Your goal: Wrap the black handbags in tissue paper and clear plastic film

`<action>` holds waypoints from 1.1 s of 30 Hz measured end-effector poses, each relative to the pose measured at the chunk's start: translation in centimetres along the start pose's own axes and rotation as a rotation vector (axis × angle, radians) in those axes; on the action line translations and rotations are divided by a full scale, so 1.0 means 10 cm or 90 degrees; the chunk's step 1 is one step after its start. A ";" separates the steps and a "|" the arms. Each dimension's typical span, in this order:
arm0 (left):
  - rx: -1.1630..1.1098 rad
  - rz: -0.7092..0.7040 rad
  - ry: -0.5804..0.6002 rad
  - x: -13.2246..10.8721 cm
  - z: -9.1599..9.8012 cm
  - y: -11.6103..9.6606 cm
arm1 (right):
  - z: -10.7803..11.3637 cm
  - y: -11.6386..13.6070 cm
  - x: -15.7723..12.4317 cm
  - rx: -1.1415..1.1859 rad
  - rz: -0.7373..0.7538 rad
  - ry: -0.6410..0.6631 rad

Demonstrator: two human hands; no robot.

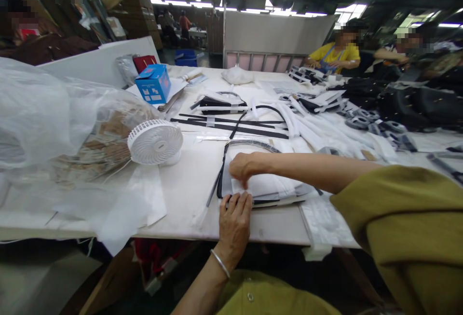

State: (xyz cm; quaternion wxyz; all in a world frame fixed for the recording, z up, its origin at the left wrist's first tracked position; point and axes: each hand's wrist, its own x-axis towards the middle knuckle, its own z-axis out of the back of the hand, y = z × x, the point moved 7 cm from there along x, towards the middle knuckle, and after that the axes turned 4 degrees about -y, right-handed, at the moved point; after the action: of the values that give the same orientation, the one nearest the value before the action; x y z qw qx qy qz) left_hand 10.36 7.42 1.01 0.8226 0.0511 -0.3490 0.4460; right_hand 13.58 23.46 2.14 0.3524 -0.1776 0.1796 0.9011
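Note:
A flat black-edged bag (pixel 220 187) lies on the table in front of me, with white sheets of wrapping (pixel 271 187) over most of it and its handle wrapped in clear film. My left hand (pixel 236 216), with a silver bangle at the wrist, grips the bag's near edge; its fingers are bent over the edge and the thumb is hidden. Just beyond it, my right hand (pixel 243 168) reaches across from the right. Its fingers are closed and point down onto the white wrapping near the bag's left side; their tips are partly hidden.
A white fan (pixel 155 142) and a big clear plastic sack (pixel 101 136) stand to the left. Behind are a blue box (pixel 153 83) and black straps (pixel 231 127). White strips and black bags (pixel 408 102) fill the right. A person in yellow (pixel 336 54) works at the far right.

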 end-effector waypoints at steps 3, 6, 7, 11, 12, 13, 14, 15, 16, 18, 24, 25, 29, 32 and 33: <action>0.000 -0.002 -0.004 0.00 0.00 0.00 | -0.03 0.18 0.07 -0.142 0.060 -0.003; -0.001 -0.001 -0.007 0.01 0.01 0.00 | -0.01 0.19 0.07 -0.183 0.095 -0.019; -0.001 0.000 -0.004 0.01 0.01 0.00 | 0.01 0.15 0.06 -0.180 0.098 -0.037; 0.003 0.006 0.015 0.02 0.00 0.01 | 0.14 -0.16 -0.02 -0.145 0.077 -0.120; 0.005 0.005 0.016 0.02 0.00 0.01 | 0.18 -0.26 -0.03 -0.141 0.055 -0.130; 0.007 0.004 0.015 0.02 0.00 0.01 | 0.23 -0.37 -0.05 -0.141 0.023 -0.137; 0.009 0.002 0.012 0.01 0.01 0.00 | 0.28 -0.49 -0.08 -0.144 -0.017 -0.145; 0.010 0.001 0.009 0.01 0.01 0.00 | 0.35 -0.61 -0.12 -0.147 -0.065 -0.156; 0.011 0.000 0.006 0.01 0.01 0.00 | 0.41 -0.72 -0.18 -0.144 -0.116 -0.172; 0.012 -0.001 0.003 0.00 0.02 0.00 | 0.52 -0.89 -0.32 -0.099 -0.206 -0.226; 0.012 -0.005 -0.003 0.00 0.00 0.00 | 0.08 -0.82 -0.47 0.132 -0.158 -0.257; 0.014 -0.005 -0.004 0.00 0.00 0.00 | -0.04 -0.80 -0.45 0.153 -0.158 -0.235; 0.010 -0.001 -0.009 0.02 0.05 -0.02 | -0.25 -0.86 -0.42 0.269 -0.202 -0.226; -0.037 0.004 0.019 0.13 0.15 0.03 | -0.25 -0.88 -0.45 0.332 -0.225 -0.244; -0.063 0.013 0.034 0.20 0.19 0.09 | -0.26 -0.86 -0.47 0.350 -0.228 -0.257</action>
State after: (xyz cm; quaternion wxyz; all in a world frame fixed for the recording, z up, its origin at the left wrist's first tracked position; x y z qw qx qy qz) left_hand 9.40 8.56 3.47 0.8287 -0.0047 -0.3489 0.4375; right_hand 23.37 25.51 0.28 0.5668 0.0761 0.3079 0.7604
